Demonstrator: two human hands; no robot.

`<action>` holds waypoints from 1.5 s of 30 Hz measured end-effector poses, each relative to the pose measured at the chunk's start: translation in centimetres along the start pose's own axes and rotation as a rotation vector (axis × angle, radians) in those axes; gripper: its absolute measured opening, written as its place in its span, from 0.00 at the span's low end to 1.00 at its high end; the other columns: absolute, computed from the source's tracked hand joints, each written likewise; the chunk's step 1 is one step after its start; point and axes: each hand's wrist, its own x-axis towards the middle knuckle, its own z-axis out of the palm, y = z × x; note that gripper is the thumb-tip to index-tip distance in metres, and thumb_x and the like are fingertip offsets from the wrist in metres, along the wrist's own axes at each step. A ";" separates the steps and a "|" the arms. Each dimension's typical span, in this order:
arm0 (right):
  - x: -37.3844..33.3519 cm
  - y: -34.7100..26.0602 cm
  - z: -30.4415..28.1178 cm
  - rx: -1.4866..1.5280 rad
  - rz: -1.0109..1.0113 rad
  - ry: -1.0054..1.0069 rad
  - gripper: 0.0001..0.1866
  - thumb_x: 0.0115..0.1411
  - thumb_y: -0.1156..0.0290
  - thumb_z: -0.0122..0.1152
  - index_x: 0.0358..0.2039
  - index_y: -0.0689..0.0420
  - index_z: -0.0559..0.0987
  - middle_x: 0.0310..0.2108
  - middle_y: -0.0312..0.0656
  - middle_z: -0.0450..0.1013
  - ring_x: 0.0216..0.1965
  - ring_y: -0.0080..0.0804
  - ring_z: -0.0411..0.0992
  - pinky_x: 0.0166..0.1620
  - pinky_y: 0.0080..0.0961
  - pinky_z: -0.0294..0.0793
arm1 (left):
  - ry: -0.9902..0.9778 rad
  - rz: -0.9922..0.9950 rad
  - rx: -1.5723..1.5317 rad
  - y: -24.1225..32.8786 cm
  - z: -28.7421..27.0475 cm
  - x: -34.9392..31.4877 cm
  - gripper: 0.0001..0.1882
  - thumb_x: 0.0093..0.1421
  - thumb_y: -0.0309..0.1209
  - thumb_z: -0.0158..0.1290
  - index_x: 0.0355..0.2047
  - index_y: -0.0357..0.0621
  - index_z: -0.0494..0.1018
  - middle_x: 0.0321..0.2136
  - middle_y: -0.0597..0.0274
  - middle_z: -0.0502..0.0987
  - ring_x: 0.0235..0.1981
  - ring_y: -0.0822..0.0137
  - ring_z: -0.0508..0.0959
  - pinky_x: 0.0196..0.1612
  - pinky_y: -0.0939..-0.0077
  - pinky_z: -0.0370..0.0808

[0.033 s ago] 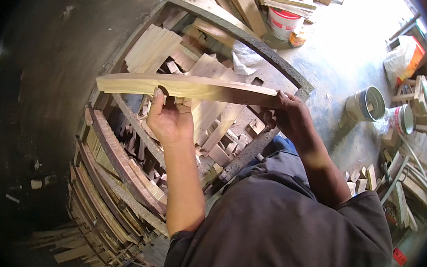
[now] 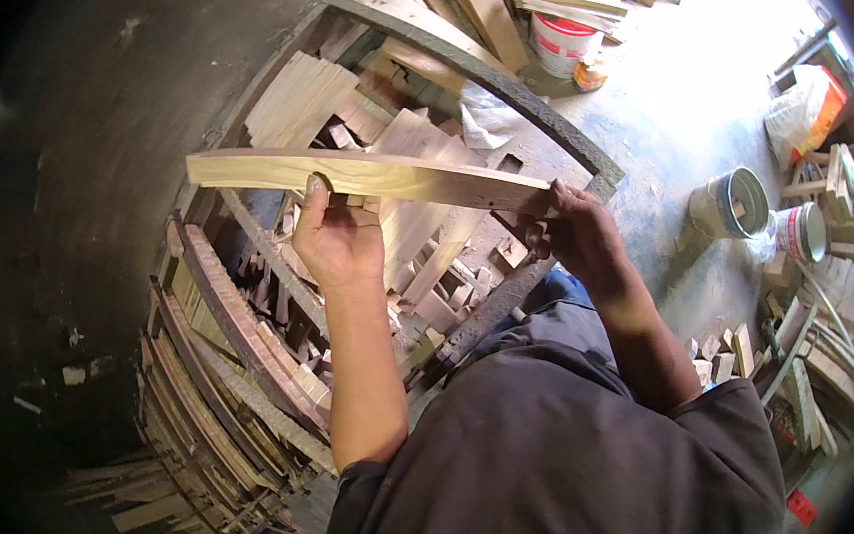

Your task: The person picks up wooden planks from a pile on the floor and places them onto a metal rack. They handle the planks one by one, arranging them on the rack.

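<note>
A long, slightly curved wooden slat (image 2: 284, 170) stretches across the view, held up in front of me with both hands. Its left part is lit pale yellow, and the right part lies in shadow. My left hand (image 2: 338, 245) is closed on it from below, thumb on the near face and the other fingers partly hidden behind. Around its right end my right hand (image 2: 585, 229) is closed, in shade. Beneath the slat, within a dark rough frame (image 2: 483, 66), lie stacked boards (image 2: 305, 102) and small wooden offcuts.
Curved wooden pieces (image 2: 229, 302) are stacked at the left beside a dark wall (image 2: 70, 209). To the right stand a metal bucket (image 2: 728, 205) and a white pail (image 2: 801, 234). A red-and-white bucket (image 2: 562, 45) is at the back. Wood blocks (image 2: 724, 361) lie at my right.
The slat has tilted very slightly, so more of its near face shows. Both hands keep their hold.
</note>
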 end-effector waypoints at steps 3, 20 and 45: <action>0.4 -0.1 0.7 0.018 0.010 0.230 0.19 0.67 0.50 0.58 0.36 0.55 0.77 0.26 0.42 0.75 0.22 0.32 0.74 0.23 0.26 0.72 | -0.085 -0.073 -0.006 -1.0 -2.2 2.7 0.17 0.63 0.25 0.56 0.52 0.35 0.72 0.45 0.48 0.79 0.49 0.53 0.79 0.57 0.52 0.76; 13.4 0.1 -6.3 -0.561 -0.119 0.486 0.19 0.69 0.65 0.55 0.54 0.64 0.76 0.38 0.42 0.79 0.36 0.28 0.76 0.39 0.26 0.73 | -0.117 -0.213 0.170 -2.6 -8.6 15.5 0.28 0.62 0.22 0.57 0.62 0.43 0.65 0.51 0.48 0.76 0.51 0.48 0.79 0.55 0.55 0.81; 37.9 -3.6 -12.3 -1.970 -0.191 0.642 0.21 0.71 0.54 0.44 0.44 0.57 0.80 0.37 0.59 0.78 0.41 0.59 0.76 0.44 0.46 0.73 | 0.037 -0.656 0.559 4.3 -27.2 40.9 0.20 0.70 0.35 0.43 0.57 0.36 0.68 0.40 0.43 0.80 0.32 0.50 0.82 0.36 0.52 0.82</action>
